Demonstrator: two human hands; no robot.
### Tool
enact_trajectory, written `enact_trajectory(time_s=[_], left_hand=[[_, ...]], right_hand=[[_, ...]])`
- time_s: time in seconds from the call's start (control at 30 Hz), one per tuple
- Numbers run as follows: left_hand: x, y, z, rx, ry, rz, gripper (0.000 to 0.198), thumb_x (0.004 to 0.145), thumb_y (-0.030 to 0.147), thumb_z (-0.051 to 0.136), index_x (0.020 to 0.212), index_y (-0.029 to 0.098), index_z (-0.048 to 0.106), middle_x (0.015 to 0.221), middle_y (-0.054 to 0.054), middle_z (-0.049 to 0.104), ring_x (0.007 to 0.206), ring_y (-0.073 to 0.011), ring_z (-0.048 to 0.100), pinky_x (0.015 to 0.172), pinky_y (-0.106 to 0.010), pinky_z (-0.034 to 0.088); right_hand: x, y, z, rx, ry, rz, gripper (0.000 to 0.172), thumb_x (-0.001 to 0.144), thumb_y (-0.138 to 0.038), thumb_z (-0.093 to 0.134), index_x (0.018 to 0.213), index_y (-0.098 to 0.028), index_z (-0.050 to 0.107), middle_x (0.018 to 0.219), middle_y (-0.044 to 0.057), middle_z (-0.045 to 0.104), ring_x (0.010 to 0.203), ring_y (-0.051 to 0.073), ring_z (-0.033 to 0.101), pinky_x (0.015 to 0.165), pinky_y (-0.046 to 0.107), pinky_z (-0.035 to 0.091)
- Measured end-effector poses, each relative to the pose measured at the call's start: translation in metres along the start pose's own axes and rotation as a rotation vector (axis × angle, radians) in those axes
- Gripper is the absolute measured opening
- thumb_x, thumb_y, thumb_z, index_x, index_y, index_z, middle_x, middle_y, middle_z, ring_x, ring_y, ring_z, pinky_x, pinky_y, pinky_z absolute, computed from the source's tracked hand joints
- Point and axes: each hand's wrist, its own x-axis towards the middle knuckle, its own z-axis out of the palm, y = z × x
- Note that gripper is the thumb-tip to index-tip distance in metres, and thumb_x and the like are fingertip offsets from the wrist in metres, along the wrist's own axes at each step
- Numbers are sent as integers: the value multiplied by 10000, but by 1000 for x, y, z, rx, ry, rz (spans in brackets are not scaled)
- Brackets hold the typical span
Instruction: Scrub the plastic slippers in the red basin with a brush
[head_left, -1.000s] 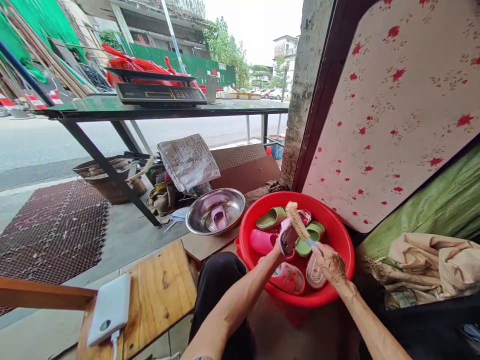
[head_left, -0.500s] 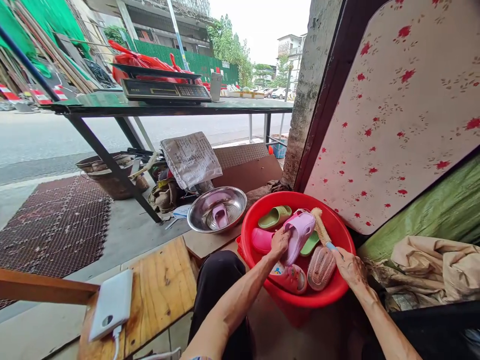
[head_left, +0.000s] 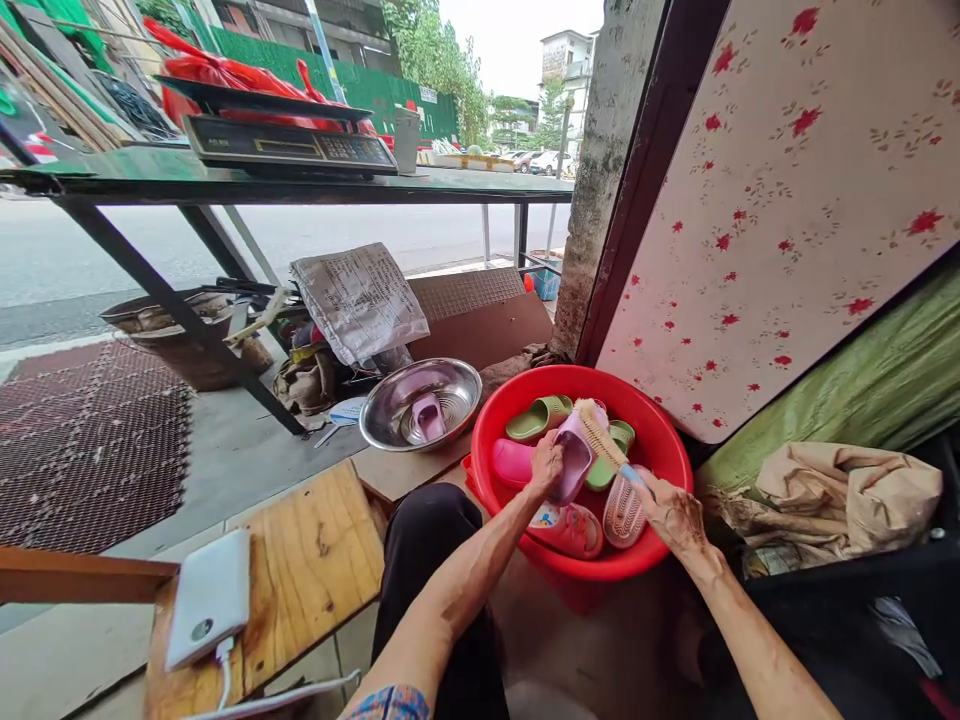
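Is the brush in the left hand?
No, the scrubbing brush is in the right hand, while the left hand holds a pink slipper over the red basin.

Bright red basin (head_left: 570, 378), holding a lilac-pink slipper (head_left: 574, 468) and a mint-green slipper (head_left: 536, 418) (another pink one (head_left: 570, 531) with a cartoon print); blue-handled brush (head_left: 634, 475) with tan bristles; white board (head_left: 780, 200) dotted with red flowers.

Black trousers (head_left: 435, 570), a short blue-and-orange patterned sleeve (head_left: 390, 704), 2 bare forearms (head_left: 765, 640) and a wrinkled right hand (head_left: 679, 522)
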Motion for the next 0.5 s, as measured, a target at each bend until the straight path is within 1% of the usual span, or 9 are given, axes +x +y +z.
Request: enact_trajectory(time_s=[0.07, 0.13, 0.2, 0.27, 0.4, 0.47, 0.5], left_hand=[[-1, 1, 2, 37, -19, 11, 294, 1006, 224, 539, 1230, 227, 729, 1238, -92, 756, 1143, -239, 669, 1009, -326, 477], [-4, 2, 3, 73, -36, -13, 328, 988, 220, 558, 1270, 237, 724, 1270, -91, 749, 1160, -244, 669, 1014, -327, 474], [-8, 2, 4, 98, -49, -40, 359, 965, 210, 577, 1297, 238, 711, 1294, -99, 742, 1164, -256, 671, 1007, -336, 472], [-14, 2, 6, 125, -40, -47, 365, 936, 247, 637, 1295, 235, 700, 1297, -112, 733, 1169, -278, 666, 1003, -350, 469], [-22, 1, 12, 200, 18, -30, 498, 826, 403, 809, 1266, 211, 675, 1241, -149, 701, 1124, -322, 665, 962, -376, 473], [-20, 0, 13, 246, 12, -4, 502, 815, 409, 822, 1240, 187, 674, 1249, -173, 675, 1107, -328, 668, 933, -376, 476], [-18, 0, 14, 272, -1, 14, 473, 826, 393, 810, 1224, 173, 677, 1264, -187, 659, 1101, -327, 670, 918, -375, 476]], right_hand=[[8, -2, -4, -49, -16, 59, 397, 1129, -398, 431, 1309, -284, 765, 1089, 101, 827, 952, 234, 762, 684, 284, 403], [17, -2, -9, -88, -55, 132, 399, 1142, -411, 420, 1297, -266, 757, 1074, 101, 826, 941, 230, 759, 662, 279, 379], [21, -4, -12, -109, -86, 159, 398, 1150, -420, 416, 1283, -254, 752, 1071, 98, 826, 933, 229, 759, 652, 279, 366], [19, -10, -14, -110, -92, 120, 391, 1151, -411, 418, 1288, -254, 749, 1091, 96, 823, 947, 228, 760, 656, 278, 370], [8, -26, -14, -63, -62, -93, 369, 1142, -392, 454, 1371, -283, 721, 1245, 78, 796, 1057, 211, 743, 697, 258, 402], [6, -31, -14, -60, -63, -132, 371, 1141, -384, 459, 1388, -280, 717, 1272, 72, 787, 1076, 213, 737, 694, 260, 403], [7, -33, -14, -65, -67, -131, 375, 1142, -380, 457, 1388, -272, 718, 1270, 72, 787, 1074, 217, 737, 686, 266, 401]])
